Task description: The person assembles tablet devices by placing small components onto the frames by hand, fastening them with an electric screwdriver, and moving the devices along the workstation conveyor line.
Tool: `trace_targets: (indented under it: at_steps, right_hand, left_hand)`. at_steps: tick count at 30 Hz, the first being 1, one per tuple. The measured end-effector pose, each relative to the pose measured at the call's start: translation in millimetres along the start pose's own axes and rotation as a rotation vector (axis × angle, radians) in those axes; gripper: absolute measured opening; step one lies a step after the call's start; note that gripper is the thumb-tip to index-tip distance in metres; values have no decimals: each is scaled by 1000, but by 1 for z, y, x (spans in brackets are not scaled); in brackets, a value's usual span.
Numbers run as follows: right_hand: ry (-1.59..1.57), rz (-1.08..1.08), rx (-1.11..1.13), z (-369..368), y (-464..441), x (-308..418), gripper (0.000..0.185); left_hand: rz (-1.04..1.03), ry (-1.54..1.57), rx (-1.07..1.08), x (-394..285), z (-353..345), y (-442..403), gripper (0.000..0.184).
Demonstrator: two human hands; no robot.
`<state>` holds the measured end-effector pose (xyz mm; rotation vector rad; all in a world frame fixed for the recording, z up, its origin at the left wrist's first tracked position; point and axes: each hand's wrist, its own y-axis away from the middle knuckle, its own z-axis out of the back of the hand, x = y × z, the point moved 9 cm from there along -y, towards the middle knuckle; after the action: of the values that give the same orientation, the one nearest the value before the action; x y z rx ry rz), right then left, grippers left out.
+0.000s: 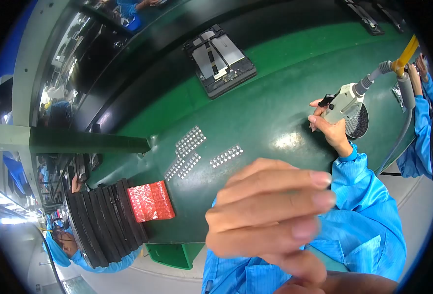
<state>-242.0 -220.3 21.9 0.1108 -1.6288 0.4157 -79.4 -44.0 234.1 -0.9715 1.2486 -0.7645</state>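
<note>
My left hand [270, 210] is raised close to the camera, its fingers loosely bent and slightly blurred, with nothing visible in them. At the right of the bench, my right hand [333, 131] is wrapped around a pale grey electric screwdriver [346, 104] with a black lever and a ribbed cable end. Its tip is hidden. Just behind the screwdriver, a round dish [359, 128] holds many small dark pieces. Between my hands and the far side lie strips of small silvery parts [191, 140], with a separate strip [227, 156] nearer to me.
An opened tablet-like device [221, 63] lies on the green strip beyond the bench mat [270, 117]. A red bubble-wrap packet [151, 201] sits beside stacked black trays [106, 220]. A green bin [170, 255] is below the edge. Co-workers sit at left [67, 242] and right [422, 127].
</note>
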Motion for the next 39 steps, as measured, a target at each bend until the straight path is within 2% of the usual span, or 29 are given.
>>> trace_targets:
  at_steps: [5, 12, 19, 23, 25, 32, 39]
  right_hand:
    - [5, 16, -3, 9, 0, 0, 32]
    - [-19, -2, 10, 14, 0, 4, 32]
    - [4, -3, 15, 28, 1, 13, 33]
    - [0, -19, 13, 44, 3, 23, 32]
    - [-6, -17, 10, 31, -1, 5, 32]
    - [-48, 1, 13, 42, -2, 12, 33]
    - [-45, -24, -8, 55, -4, 11, 32]
  left_hand:
    - [38, 105, 13, -2, -12, -3, 44]
    - [93, 128, -7, 0, -24, -10, 43]
    - [38, 134, 11, -3, -34, -19, 55]
    - [20, 144, 96, 0, -43, -28, 64]
    - [27, 150, 150, 6, -34, -24, 67]
    - [-35, 179, 198, 6, -45, -32, 70]
    - [-158, -260, 70, -7, -60, -28, 60]
